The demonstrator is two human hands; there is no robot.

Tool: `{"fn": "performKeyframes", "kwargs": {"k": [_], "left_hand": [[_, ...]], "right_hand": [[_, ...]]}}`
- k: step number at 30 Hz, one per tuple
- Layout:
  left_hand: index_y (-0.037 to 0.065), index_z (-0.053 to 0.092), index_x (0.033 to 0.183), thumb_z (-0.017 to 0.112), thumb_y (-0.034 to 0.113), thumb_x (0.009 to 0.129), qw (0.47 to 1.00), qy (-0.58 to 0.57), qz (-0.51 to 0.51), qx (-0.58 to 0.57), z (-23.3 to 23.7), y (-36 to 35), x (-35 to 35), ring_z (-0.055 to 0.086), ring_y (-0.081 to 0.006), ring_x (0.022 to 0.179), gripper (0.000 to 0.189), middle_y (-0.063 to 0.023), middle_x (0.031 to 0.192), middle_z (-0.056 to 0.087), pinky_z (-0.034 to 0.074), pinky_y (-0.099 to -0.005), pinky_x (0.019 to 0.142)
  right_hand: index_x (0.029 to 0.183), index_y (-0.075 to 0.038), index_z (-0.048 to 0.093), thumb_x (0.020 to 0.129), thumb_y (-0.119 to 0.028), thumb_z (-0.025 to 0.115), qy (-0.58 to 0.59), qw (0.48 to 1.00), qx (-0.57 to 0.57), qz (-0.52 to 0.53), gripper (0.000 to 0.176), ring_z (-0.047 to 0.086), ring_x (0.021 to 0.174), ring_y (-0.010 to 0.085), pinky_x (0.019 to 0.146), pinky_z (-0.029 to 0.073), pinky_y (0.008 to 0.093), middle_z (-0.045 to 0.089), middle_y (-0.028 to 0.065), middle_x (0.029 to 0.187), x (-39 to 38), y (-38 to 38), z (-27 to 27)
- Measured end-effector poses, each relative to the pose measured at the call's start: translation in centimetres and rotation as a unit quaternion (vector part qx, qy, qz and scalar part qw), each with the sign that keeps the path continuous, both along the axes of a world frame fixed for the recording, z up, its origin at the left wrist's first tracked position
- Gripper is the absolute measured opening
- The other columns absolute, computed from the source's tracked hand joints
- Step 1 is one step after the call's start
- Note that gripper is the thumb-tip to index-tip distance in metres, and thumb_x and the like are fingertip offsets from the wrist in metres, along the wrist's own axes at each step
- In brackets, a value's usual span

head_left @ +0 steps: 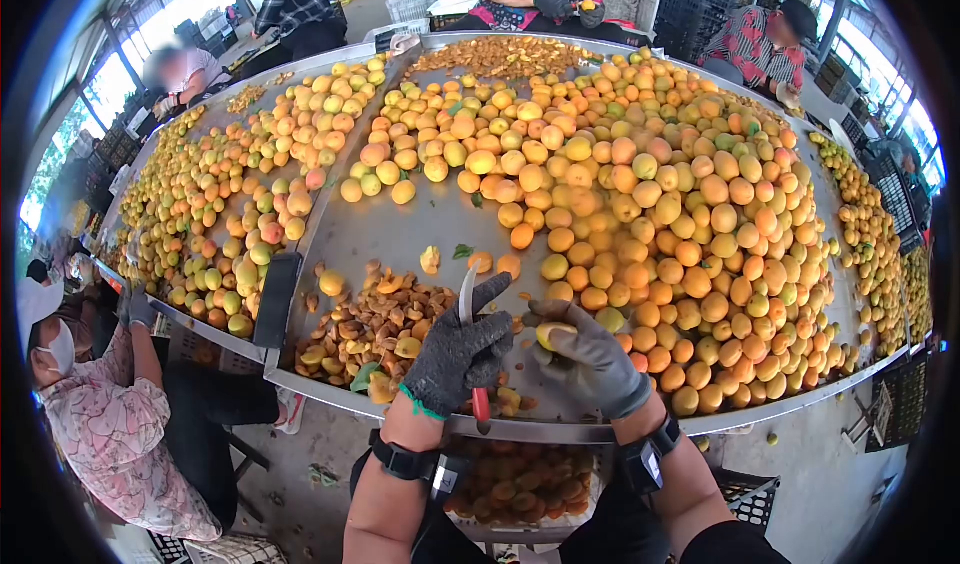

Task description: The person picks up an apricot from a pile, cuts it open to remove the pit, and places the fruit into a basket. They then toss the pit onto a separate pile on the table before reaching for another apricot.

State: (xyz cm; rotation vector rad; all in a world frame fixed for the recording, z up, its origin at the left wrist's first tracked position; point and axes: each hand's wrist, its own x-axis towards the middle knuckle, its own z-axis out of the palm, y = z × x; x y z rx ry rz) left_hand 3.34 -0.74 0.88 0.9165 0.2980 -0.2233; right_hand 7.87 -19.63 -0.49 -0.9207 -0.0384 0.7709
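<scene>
Apricot (553,335) sits in the R hand (592,362), gloved fingers wrapped round it w/ only a yellow patch showing betw. them; that grip is closed firm on the fruit. L hand (458,356), also gloved, is clenched round a knife (468,302): red handle end pokes out below the fist, blade stands up above it, forefinger lying along the blade. Fruit is just to the right of the blade, v. close; can't tell if steel touches skin. Left of the knife fist lies a pile of pits and scraps (370,329); beyond and to the right of the fruit hand, the big heap of whole apricots (680,214). Both hands hang just over the table rim (560,430), w/ a crate (520,484) of cut pieces below it. A co-worker (110,414) sits well off to the left, not involved. To do this cut well, IMO: keep the R thumb and fingertips clear of the edge, set the blade on the fruit's seam, roll the fruit vs. the blade rather than pushing steel toward the palm, keep pressure light since ripe flesh bruises, and hold the work over the table so pit and juice drop there, not on the lap.
</scene>
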Motion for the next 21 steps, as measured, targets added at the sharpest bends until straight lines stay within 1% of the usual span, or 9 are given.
{"fn": "performKeyframes", "kwargs": {"k": [4,7,8,9,10,12,16,18,21], "left_hand": [[0.014,0.042,0.141,0.059,0.009,0.09,1.0,-0.013,0.005,-0.025,-0.5,0.5,0.1,0.035,-0.0053,0.043,0.054,-0.0022,0.071,0.053,0.027,-0.0185,0.037],[0.013,0.043,0.141,0.059,0.009,0.09,0.999,-0.018,0.011,-0.041,-0.5,0.7,0.0,0.036,-0.005,0.044,0.054,-0.002,0.071,0.053,0.027,-0.0184,0.037],[0.013,0.043,0.141,0.059,0.009,0.09,0.998,-0.027,0.006,-0.047,-0.5,0.8,-0.1,0.037,-0.0048,0.044,0.053,-0.0019,0.071,0.053,0.027,-0.0183,0.037],[0.013,0.043,0.14,0.059,0.01,0.09,0.998,-0.037,0.002,-0.053,-0.5,0.9,-0.1,0.037,-0.0047,0.044,0.053,-0.0018,0.071,0.053,0.027,-0.0182,0.037],[0.013,0.043,0.14,0.059,0.01,0.09,0.998,-0.037,0.003,-0.054,-0.4,1.0,-0.1,0.037,-0.0047,0.044,0.053,-0.0018,0.071,0.053,0.027,-0.0182,0.037],[0.014,0.045,0.139,0.059,0.01,0.09,0.998,-0.04,0.0,-0.04,0.1,1.1,-0.1,0.038,-0.0047,0.045,0.051,-0.0017,0.071,0.053,0.027,-0.0182,0.037],[0.014,0.046,0.138,0.059,0.01,0.09,0.997,-0.034,0.052,-0.045,0.0,1.1,0.0,0.037,-0.0049,0.044,0.049,-0.0013,0.07,0.052,0.027,-0.0183,0.037],[0.014,0.048,0.136,0.059,0.01,0.09,0.994,-0.051,0.092,-0.031,0.0,1.3,0.0,0.038,-0.0055,0.043,0.047,-0.0007,0.069,0.052,0.028,-0.0187,0.036],[0.013,0.047,0.136,0.059,0.01,0.091,0.99,-0.072,0.111,-0.053,0.2,1.9,0.0,0.038,-0.006,0.043,0.047,-0.0006,0.068,0.052,0.028,-0.0191,0.036]], "right_hand": [[0.121,-0.005,0.054,0.094,-0.02,0.056,-0.075,0.995,0.017,0.066,0.031,0.052,0.074,0.006,0.064,0.043,0.0196,0.059,0.0001,0.095,0.1,-0.2,-1.5],[0.12,-0.005,0.055,0.097,-0.022,0.051,-0.117,0.993,-0.031,-0.001,0.029,0.052,0.072,0.0071,0.065,0.044,0.0201,0.061,0.0019,0.093,-0.2,0.0,-2.5],[0.123,-0.004,0.053,0.098,-0.023,0.047,-0.332,0.929,-0.161,-0.022,0.031,0.053,0.075,0.0081,0.068,0.044,0.0204,0.061,0.0027,0.093,-0.3,-0.3,-3.0],[0.127,-0.004,0.051,0.1,-0.024,0.043,-0.525,0.803,-0.279,-0.042,0.035,0.054,0.077,0.0091,0.072,0.044,0.0208,0.062,0.0035,0.093,-0.3,-0.2,-2.9],[0.127,-0.004,0.051,0.1,-0.024,0.043,-0.526,0.803,-0.279,-0.04,0.035,0.054,0.077,0.0091,0.072,0.044,0.0208,0.062,0.0035,0.093,-0.4,-0.2,-2.6],[0.135,-0.003,0.043,0.097,-0.017,0.046,-0.215,0.969,-0.126,-0.002,0.04,0.056,0.086,0.0113,0.082,0.044,0.0244,0.062,0.0037,0.093,-0.6,0.1,-1.4],[0.14,-0.003,0.037,0.095,-0.011,0.051,-0.363,0.913,-0.188,-0.019,0.048,0.056,0.091,0.0105,0.089,0.042,0.0266,0.061,0.0031,0.095,-0.8,0.7,-2.4],[0.14,-0.003,0.038,0.096,-0.011,0.052,-0.473,0.852,-0.22,-0.037,0.047,0.055,0.092,0.0102,0.091,0.042,0.0268,0.06,0.0031,0.097,-0.5,1.6,-3.3],[0.137,-0.003,0.043,0.099,-0.018,0.049,-0.375,0.898,-0.223,0.066,0.042,0.055,0.098,0.0113,0.094,0.041,0.0271,0.06,0.0053,0.107,-1.1,1.0,-1.3]]}}
